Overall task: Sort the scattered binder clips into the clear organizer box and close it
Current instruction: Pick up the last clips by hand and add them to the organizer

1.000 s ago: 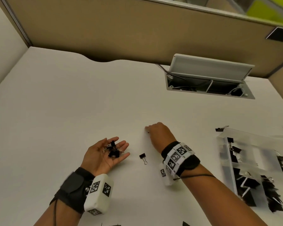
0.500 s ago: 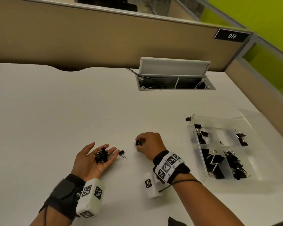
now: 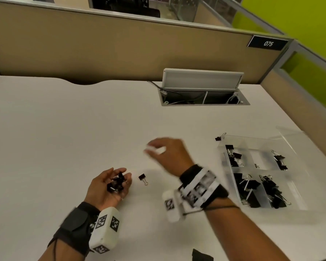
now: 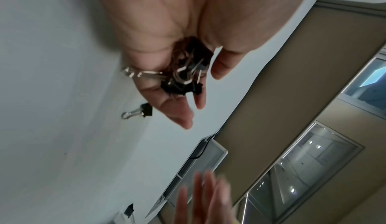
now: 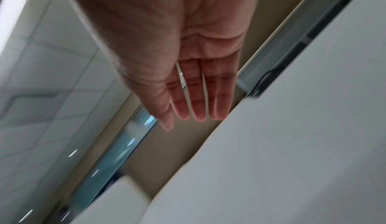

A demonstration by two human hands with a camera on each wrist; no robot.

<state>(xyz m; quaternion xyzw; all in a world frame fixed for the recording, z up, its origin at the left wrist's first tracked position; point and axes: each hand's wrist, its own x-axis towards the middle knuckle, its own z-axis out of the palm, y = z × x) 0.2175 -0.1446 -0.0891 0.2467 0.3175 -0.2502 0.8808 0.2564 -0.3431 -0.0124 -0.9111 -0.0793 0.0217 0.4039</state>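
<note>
My left hand [image 3: 111,183] lies palm up near the table's front, its fingers relaxed under a small pile of black binder clips [image 3: 117,182] resting in the palm [image 4: 183,77]. One loose clip [image 3: 143,178] sits on the table just right of its fingertips [image 4: 140,111]. Blurred by motion, my right hand [image 3: 166,153] hovers above the table further right, fingers straight and empty [image 5: 188,95]. At the right stands the clear organizer box [image 3: 252,142], lid open, with clips in several compartments. Another clip [image 3: 219,137] lies outside its far left corner.
An open cable hatch [image 3: 201,91] with a raised flap is sunk into the table at the back. Beige partition walls close off the back and right. A dark object [image 3: 201,256] shows at the bottom edge.
The right hand pinched a clip on the table half a second ago; now it is raised, further right, with straight empty fingers. The left hand still carries its clips.
</note>
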